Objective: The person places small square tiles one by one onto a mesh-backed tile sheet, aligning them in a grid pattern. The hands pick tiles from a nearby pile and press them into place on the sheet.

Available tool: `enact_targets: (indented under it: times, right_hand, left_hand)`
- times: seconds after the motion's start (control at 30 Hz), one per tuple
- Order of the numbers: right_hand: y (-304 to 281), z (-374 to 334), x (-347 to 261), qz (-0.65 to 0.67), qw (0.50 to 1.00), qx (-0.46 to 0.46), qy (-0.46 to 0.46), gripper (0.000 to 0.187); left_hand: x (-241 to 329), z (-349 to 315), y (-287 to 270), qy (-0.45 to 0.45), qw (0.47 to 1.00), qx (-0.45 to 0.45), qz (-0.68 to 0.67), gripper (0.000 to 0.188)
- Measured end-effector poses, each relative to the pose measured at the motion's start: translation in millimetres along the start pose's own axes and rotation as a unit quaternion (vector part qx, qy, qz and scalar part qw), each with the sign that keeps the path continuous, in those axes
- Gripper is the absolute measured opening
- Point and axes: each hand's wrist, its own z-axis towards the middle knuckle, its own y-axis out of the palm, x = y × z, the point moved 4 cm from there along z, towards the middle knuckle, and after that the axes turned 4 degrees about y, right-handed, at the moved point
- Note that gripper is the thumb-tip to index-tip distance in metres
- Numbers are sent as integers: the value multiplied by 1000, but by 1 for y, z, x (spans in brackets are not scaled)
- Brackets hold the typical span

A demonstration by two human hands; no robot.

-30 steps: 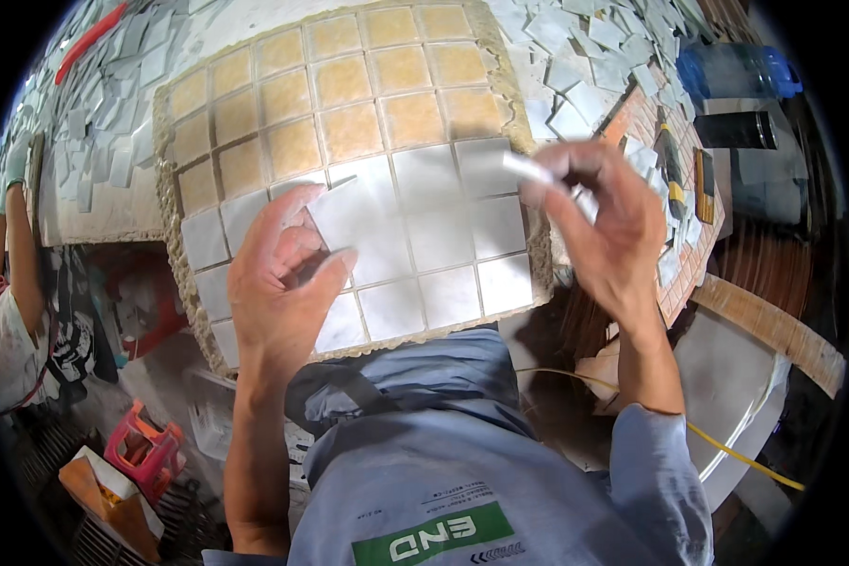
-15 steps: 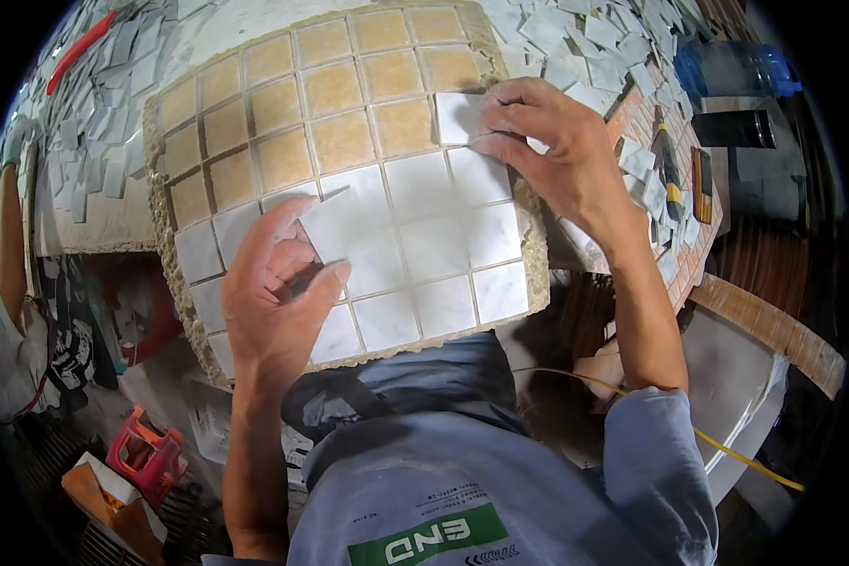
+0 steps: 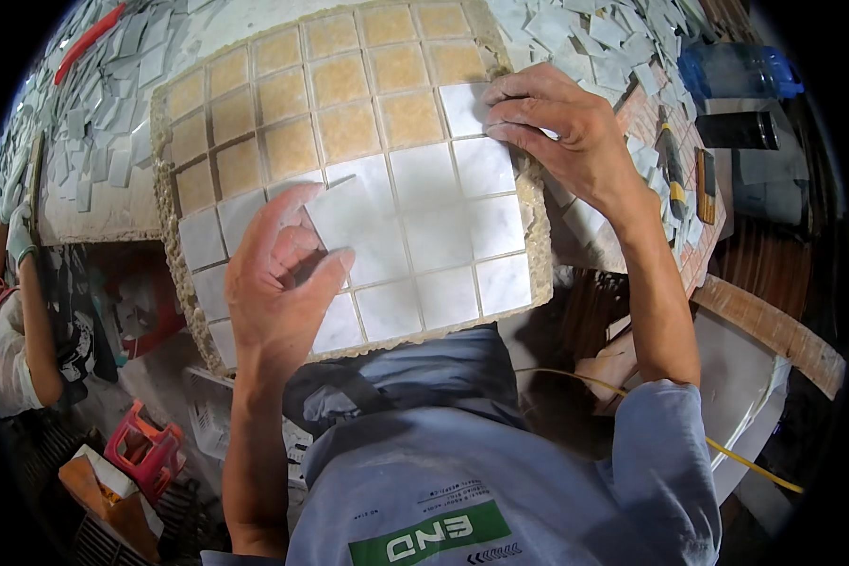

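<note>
Currently I see right hand (image 3: 574,130) pinching white tile (image 3: 463,108) by right edge, right of tan squares (image 3: 349,132); left hand (image 3: 275,278), farther off, grips another tile (image 3: 347,222).

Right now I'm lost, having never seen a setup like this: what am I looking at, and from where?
There is no machine here, just a person's two bare hands. The view comes from a wide camera worn on their head, looking down, so straight edges bend. In front lies a rough-edged board with tan squares in its upper rows and white tiles in its lower ones. The left hand has its grip on a pale tile, perhaps several, above the board. The right hand holds another tile at the board's right side. Loose tiles lie scattered around.
</note>
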Motion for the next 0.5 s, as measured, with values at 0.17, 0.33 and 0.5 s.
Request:
enact_targets:
  times: [0.17,0.33,0.5]
  right_hand:
    - [0,3,-1,5,1000,0,16,18]
    - [3,0,-22,83,993,21,86,33]
    - [32,16,-74,322,919,-92,209,40]
  left_hand:
    - [-2,0,-3,4,1000,7,-12,56]
    - [7,0,-5,-43,998,-17,-37,55]
    - [18,11,13,-20,986,-43,-158,55]
